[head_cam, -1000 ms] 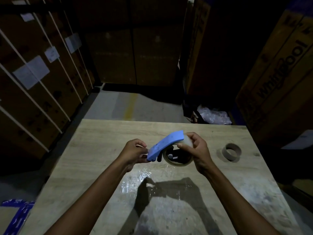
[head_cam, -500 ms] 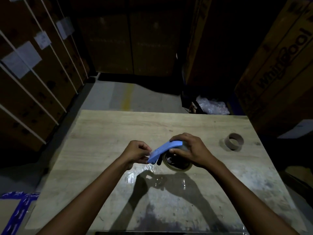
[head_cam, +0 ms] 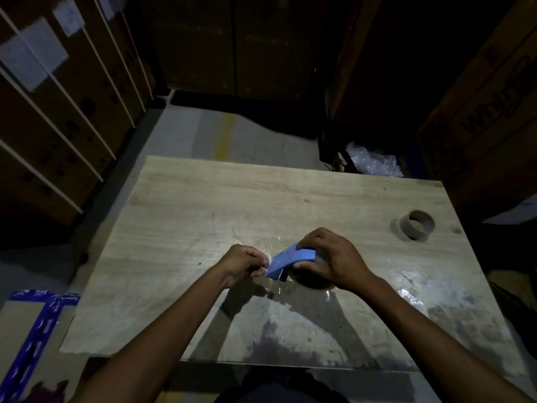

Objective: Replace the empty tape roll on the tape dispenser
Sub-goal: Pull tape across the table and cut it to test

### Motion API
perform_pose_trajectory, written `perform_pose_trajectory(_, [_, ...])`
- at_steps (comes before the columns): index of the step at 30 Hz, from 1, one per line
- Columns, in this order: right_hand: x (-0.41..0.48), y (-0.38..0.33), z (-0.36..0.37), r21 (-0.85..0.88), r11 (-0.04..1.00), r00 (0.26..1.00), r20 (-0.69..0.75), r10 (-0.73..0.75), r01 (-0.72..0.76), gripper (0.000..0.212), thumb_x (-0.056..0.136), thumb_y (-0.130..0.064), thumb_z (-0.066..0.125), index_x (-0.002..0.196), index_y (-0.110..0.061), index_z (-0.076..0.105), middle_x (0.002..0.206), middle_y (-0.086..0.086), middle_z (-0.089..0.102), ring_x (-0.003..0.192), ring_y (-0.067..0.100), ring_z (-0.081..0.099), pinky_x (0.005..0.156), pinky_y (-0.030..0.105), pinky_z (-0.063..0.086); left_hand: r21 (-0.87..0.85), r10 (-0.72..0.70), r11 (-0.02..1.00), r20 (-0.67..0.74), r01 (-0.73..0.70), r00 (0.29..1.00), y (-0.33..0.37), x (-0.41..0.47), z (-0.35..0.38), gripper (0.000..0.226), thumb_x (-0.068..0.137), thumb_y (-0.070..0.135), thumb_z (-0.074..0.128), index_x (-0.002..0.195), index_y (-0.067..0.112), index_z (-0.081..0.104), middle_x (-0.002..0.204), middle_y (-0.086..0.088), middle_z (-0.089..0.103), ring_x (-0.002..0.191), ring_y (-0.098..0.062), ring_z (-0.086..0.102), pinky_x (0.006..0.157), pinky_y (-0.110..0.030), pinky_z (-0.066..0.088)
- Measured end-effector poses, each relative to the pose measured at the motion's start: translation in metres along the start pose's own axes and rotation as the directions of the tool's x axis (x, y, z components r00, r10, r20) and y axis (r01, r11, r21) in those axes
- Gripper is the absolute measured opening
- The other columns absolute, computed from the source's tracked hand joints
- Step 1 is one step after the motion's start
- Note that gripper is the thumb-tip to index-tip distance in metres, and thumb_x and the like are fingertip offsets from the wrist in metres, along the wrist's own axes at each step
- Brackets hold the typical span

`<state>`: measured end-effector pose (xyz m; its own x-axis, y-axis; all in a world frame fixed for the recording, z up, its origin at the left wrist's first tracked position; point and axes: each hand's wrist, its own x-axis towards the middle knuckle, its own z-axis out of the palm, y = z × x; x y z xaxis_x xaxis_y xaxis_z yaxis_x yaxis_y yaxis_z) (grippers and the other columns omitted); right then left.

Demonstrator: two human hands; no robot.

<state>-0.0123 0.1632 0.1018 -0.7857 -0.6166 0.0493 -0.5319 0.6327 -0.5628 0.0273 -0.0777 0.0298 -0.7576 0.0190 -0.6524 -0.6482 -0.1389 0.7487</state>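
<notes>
hands grip blue tape dispenser (head_cam: 292, 258) on table (head_cam: 203, 205): left hand (head_cam: 242, 264) pinching, right hand (head_cam: 331, 258) clasping.

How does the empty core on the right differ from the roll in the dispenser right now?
The empty core sits alone near the table's right edge, untouched; the roll is in the blue dispenser, under the right hand.
The core is fully visible, bare brown cardboard; the roll is mostly hidden by that hand.
The left hand pinches at the dispenser's front end; nothing touches the core.
Both are ring-shaped.
</notes>
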Motion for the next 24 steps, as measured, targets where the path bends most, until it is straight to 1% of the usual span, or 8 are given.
perform_pose_trajectory(3, [0.004,-0.002,0.010,-0.121,0.993,0.999,0.033,-0.008,0.012,0.053,0.077,-0.076,0.055,0.108,-0.036,0.071,0.112,-0.007,0.066,0.091,0.018,0.066,0.072,0.035,0.054,0.033,0.011,0.999,-0.022,-0.011,1.000,-0.017,0.011,-0.003,0.009,0.082,-0.011,0.067,0.072,-0.011,0.065,0.055,-0.019,0.063,0.039,-0.018,0.056,0.040,-0.021,0.045])
perform_pose_trajectory(6, [0.009,-0.002,0.023,-0.231,0.973,0.996,0.088,-0.012,0.032,0.049,0.078,-0.072,0.055,0.107,-0.035,0.072,0.112,-0.005,0.067,0.087,0.021,0.067,0.066,0.032,0.052,0.221,0.055,0.975,-0.081,-0.036,0.995,-0.036,0.025,-0.007,0.027,0.079,0.009,0.080,0.074,-0.013,0.065,0.059,-0.023,0.066,0.040,-0.018,0.058,0.042,-0.023,0.048])
perform_pose_trajectory(10, [0.014,0.001,0.039,-0.307,0.948,0.985,0.170,-0.027,0.079,0.049,0.080,-0.068,0.052,0.106,-0.032,0.073,0.111,0.001,0.067,0.086,0.024,0.066,0.062,0.031,0.051,0.600,0.206,0.793,-0.109,-0.101,0.972,-0.056,0.046,-0.012,0.041,0.074,0.040,0.083,0.062,0.007,0.061,0.056,-0.003,0.059,0.051,-0.011,0.052,0.050,-0.023,0.038])
perform_pose_trajectory(13, [0.015,0.003,0.047,-0.330,0.941,0.982,0.190,-0.005,0.069,0.051,0.080,-0.066,0.049,0.106,-0.029,0.073,0.110,0.004,0.067,0.087,0.026,0.065,0.062,0.029,0.046,0.737,0.250,0.671,-0.114,-0.087,0.962,-0.059,0.057,-0.012,0.047,0.072,0.056,0.077,0.064,0.014,0.057,0.061,-0.003,0.060,0.057,-0.017,0.052,0.053,-0.029,0.036])
perform_pose_trajectory(16, [0.018,0.005,0.053,-0.350,0.934,0.977,0.213,0.012,0.065,0.054,0.081,-0.066,0.045,0.108,-0.028,0.072,0.111,0.005,0.067,0.089,0.027,0.064,0.063,0.028,0.043,0.813,0.285,0.577,-0.107,-0.082,0.952,-0.055,0.062,-0.008,0.045,0.072,0.056,0.076,0.069,0.014,0.060,0.071,-0.005,0.066,0.064,-0.021,0.059,0.058,-0.032,0.045])
perform_pose_trajectory(19, [0.022,0.006,0.057,-0.371,0.926,0.968,0.250,0.027,0.070,0.051,0.082,-0.065,0.048,0.110,-0.029,0.071,0.114,0.005,0.065,0.092,0.027,0.063,0.065,0.029,0.042,0.842,0.311,0.531,-0.088,-0.096,0.946,-0.058,0.068,-0.009,0.041,0.073,0.051,0.078,0.071,0.014,0.060,0.073,-0.005,0.067,0.068,-0.023,0.062,0.060,-0.034,0.048])
perform_pose_trajectory(22, [0.025,0.009,0.060,-0.391,0.915,0.961,0.276,0.020,0.094,0.044,0.085,-0.062,0.055,0.110,-0.029,0.070,0.113,0.005,0.065,0.091,0.026,0.062,0.063,0.027,0.040,0.815,0.334,0.570,-0.111,-0.106,0.936,-0.058,0.078,-0.020,0.034,0.071,0.041,0.082,0.070,0.015,0.061,0.072,-0.003,0.067,0.069,-0.022,0.062,0.062,-0.032,0.048])
perform_pose_trajectory(24, [0.025,0.010,0.060,-0.398,0.913,0.961,0.275,0.021,0.093,0.046,0.084,-0.065,0.052,0.109,-0.030,0.070,0.111,0.004,0.065,0.089,0.026,0.063,0.062,0.027,0.038,0.784,0.356,0.611,-0.147,-0.110,0.923,-0.053,0.083,-0.029,0.027,0.072,0.032,0.083,0.072,0.015,0.062,0.073,-0.002,0.068,0.071,-0.022,0.065,0.062,-0.032,0.050])
